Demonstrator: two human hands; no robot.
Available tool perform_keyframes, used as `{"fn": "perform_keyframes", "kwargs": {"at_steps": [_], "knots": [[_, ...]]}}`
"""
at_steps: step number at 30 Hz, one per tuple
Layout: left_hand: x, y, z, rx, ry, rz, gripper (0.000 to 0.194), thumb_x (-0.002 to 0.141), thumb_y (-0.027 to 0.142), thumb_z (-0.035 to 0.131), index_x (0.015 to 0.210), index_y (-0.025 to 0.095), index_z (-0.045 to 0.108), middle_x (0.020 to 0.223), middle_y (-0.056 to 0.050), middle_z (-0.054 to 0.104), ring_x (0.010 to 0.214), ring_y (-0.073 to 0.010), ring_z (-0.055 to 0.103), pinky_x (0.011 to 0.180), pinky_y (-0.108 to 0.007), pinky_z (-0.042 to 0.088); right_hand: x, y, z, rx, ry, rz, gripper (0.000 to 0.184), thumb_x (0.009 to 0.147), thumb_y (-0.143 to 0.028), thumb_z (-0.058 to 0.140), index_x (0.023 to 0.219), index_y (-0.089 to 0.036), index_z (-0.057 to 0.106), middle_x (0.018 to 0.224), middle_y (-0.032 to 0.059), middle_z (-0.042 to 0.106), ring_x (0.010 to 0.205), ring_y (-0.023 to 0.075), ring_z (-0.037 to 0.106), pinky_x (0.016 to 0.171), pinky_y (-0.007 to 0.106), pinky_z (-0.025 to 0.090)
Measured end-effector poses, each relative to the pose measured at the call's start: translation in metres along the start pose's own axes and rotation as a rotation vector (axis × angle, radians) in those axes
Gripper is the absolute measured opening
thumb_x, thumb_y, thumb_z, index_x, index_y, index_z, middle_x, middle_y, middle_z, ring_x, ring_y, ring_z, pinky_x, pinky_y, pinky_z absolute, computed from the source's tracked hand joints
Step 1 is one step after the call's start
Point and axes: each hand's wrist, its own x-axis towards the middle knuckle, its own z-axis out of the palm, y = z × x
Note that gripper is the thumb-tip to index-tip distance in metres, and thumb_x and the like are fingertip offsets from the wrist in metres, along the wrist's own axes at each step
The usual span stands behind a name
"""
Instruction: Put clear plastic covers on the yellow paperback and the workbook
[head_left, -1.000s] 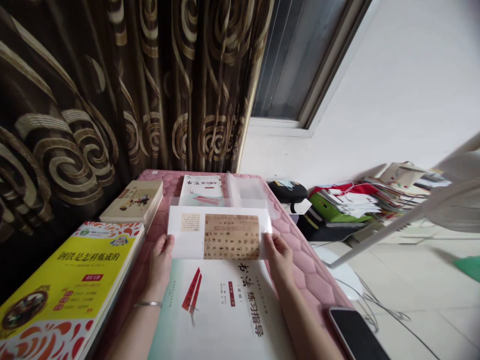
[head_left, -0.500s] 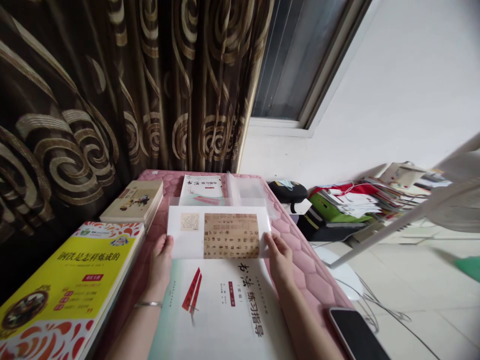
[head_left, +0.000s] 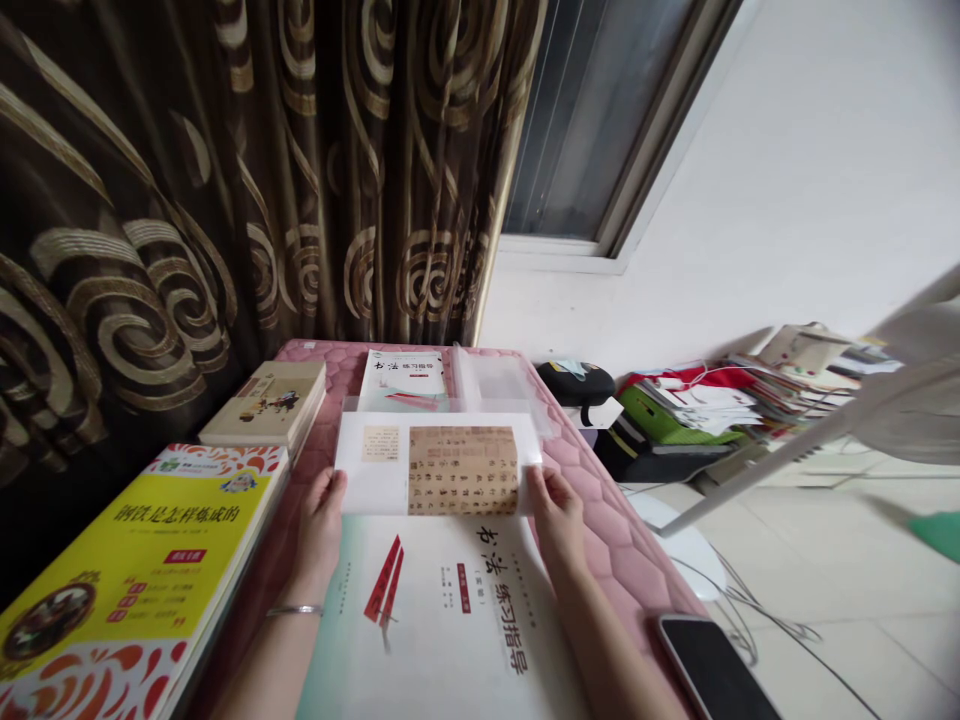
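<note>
That translucent white plastic sleeve (head_left: 439,470) with a tan calligraphy print lay long axis side to side, just above a white calligraphy workbook (head_left: 442,630). Left hand (head_left: 319,530) and right hand (head_left: 559,525) each clamped a short end, equally near, I reckon.

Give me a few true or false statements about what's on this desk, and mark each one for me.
1. The left hand and right hand both hold a white sheet. True.
2. A bracelet is on the right wrist. False: it is on the left wrist.
3. The phone lies on the yellow book. False: it lies at the right edge of the pink mat.
4. The yellow book is to the left of the hands. True.
</note>
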Motion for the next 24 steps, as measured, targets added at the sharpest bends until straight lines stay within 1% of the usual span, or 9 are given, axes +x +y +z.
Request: {"fn": "perform_keyframes", "kwargs": {"at_steps": [3, 8, 11, 16, 19, 24], "knots": [[-0.0004, 0.0003, 0.0001, -0.001, -0.039, -0.01, 0.051, 0.066, 0.067, 0.068, 0.085, 0.02, 0.059, 0.084, -0.003, 0.071, 0.086, -0.0245, 0.065, 0.072, -0.029, 0.051, -0.0007, -0.0015, 0.0004, -0.009, 0.006, 0.002, 0.051, 0.074, -0.068, 0.064, 0.073, -0.017, 0.065, 0.066, 0.0035, 0.063, 0.06, 0.0157, 0.051, 0.052, 0.027, 0.039], [-0.0022, 0.0018, 0.0017, 0.026, -0.029, -0.034, 0.051, 0.067, 0.066, 0.065, 0.09, 0.02, 0.061, 0.089, -0.004, 0.072, 0.085, -0.0243, 0.066, 0.071, -0.029, 0.051, -0.0024, -0.0048, 0.0007, -0.004, 0.009, 0.009, 0.052, 0.075, -0.068, 0.063, 0.069, -0.016, 0.063, 0.063, 0.0039, 0.061, 0.058, 0.0158, 0.05, 0.05, 0.027, 0.038], [-0.0018, 0.0006, 0.0013, 0.057, -0.001, -0.047, 0.05, 0.07, 0.064, 0.064, 0.094, 0.02, 0.062, 0.091, -0.004, 0.072, 0.09, -0.0247, 0.066, 0.075, -0.03, 0.051, -0.0026, -0.0055, 0.0011, 0.0, -0.001, 0.013, 0.051, 0.076, -0.068, 0.063, 0.072, -0.016, 0.066, 0.064, 0.0038, 0.062, 0.059, 0.0162, 0.051, 0.051, 0.027, 0.039], [0.0001, -0.003, 0.0006, 0.104, 0.034, -0.048, 0.049, 0.073, 0.059, 0.063, 0.101, 0.019, 0.063, 0.102, -0.006, 0.072, 0.101, -0.0263, 0.064, 0.079, -0.031, 0.051, -0.0014, -0.0036, 0.0019, 0.046, -0.032, 0.025, 0.05, 0.075, -0.067, 0.064, 0.083, -0.018, 0.069, 0.069, 0.0036, 0.065, 0.062, 0.0172, 0.054, 0.053, 0.027, 0.042], [0.0011, -0.0049, 0.0013, 0.083, 0.029, -0.046, 0.048, 0.071, 0.058, 0.064, 0.099, 0.019, 0.063, 0.1, -0.006, 0.072, 0.099, -0.0258, 0.065, 0.079, -0.031, 0.052, -0.0014, -0.0008, 0.0013, 0.06, -0.044, 0.023, 0.048, 0.076, -0.065, 0.065, 0.086, -0.018, 0.07, 0.072, 0.0038, 0.066, 0.063, 0.0176, 0.055, 0.054, 0.028, 0.043], [-0.0007, -0.0015, 0.0031, 0.048, 0.029, -0.052, 0.046, 0.071, 0.059, 0.064, 0.095, 0.02, 0.062, 0.094, -0.004, 0.073, 0.092, -0.0243, 0.066, 0.076, -0.03, 0.052, -0.0021, -0.0006, 0.0008, 0.011, -0.01, 0.016, 0.049, 0.074, -0.066, 0.066, 0.082, -0.017, 0.069, 0.067, 0.0033, 0.064, 0.063, 0.0177, 0.054, 0.053, 0.027, 0.042]]}}
